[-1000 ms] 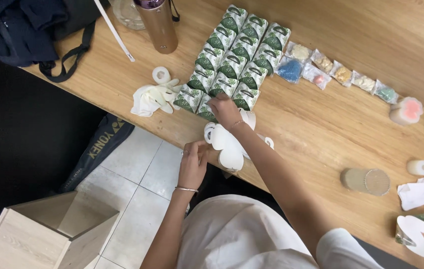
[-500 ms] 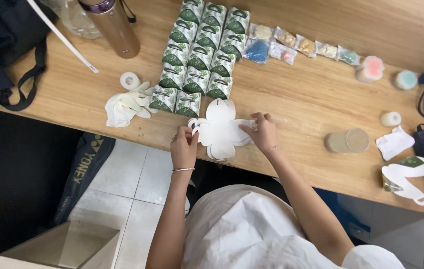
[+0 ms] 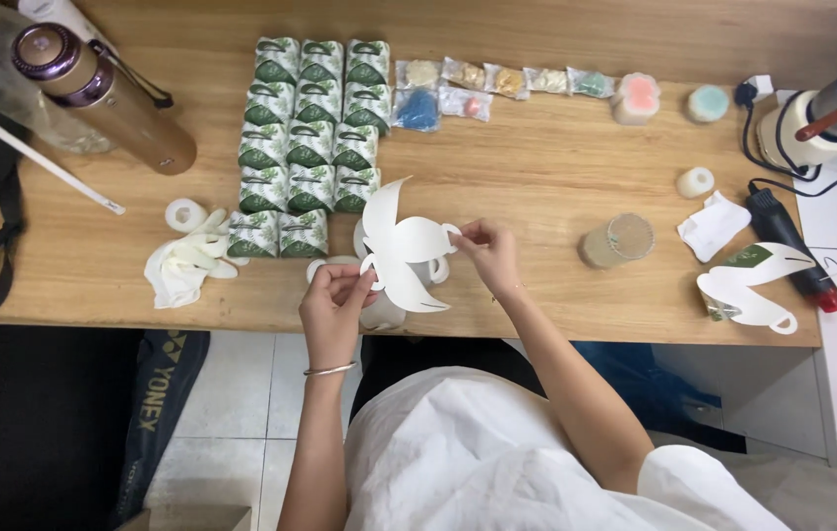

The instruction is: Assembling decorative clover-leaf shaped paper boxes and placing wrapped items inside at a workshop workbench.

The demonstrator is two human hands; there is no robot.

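Both my hands hold a flat white die-cut cardboard piece (image 3: 404,254) with curved flaps, lifted just above the near edge of the wooden table (image 3: 556,177). My left hand (image 3: 335,307) pinches its lower left flap. My right hand (image 3: 487,254) pinches its right tab. More white cut-outs (image 3: 379,313) lie under it on the table edge. Behind it stand rows of small folded green leaf-print boxes (image 3: 312,138), several in each row.
White gloves (image 3: 187,264) and a tape roll (image 3: 185,214) lie left of the boxes. A brown bottle (image 3: 104,98) lies at far left. Small packets (image 3: 497,81), round soaps (image 3: 635,98), a clear cup (image 3: 618,241), a glue gun (image 3: 782,236) and another cut-out (image 3: 748,285) sit to the right.
My right hand came back from the box rows and took hold of the white cut-out; both hands now hold it more spread out. The view has shifted to the right.
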